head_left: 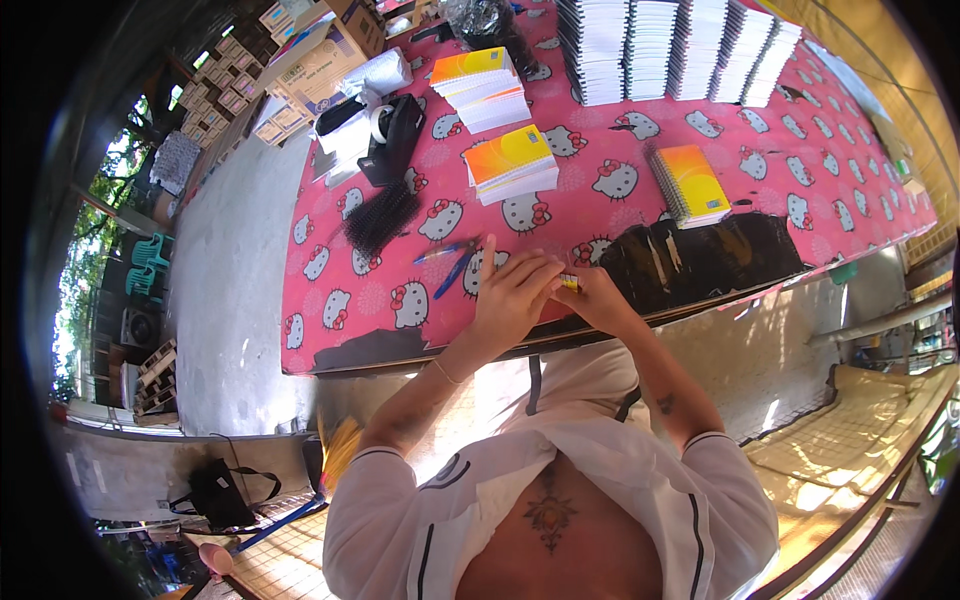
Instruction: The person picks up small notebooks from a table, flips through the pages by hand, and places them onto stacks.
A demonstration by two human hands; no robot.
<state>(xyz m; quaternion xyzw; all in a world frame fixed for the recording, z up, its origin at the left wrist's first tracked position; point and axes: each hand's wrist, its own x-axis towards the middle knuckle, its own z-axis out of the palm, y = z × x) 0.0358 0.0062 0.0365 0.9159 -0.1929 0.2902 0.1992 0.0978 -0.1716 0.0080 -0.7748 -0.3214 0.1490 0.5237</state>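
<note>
My left hand and my right hand meet at the near edge of the table. Between them shows a small piece of something yellow, mostly covered by the fingers, so its kind is hidden. The right fingers are closed around it. The left fingers bend over it, with one finger pointing away. Just left of the hands lie a blue pen and a second slim pen-like item. Beyond these rests a bundle of black plastic binding coils. Past the hands sits a stack of yellow-orange booklets.
The table has a pink patterned cover, torn to black near its edge. A spiral notebook lies right. Tall stacks of spiral notebooks and another booklet stack stand behind. A black tape dispenser and cardboard boxes are left.
</note>
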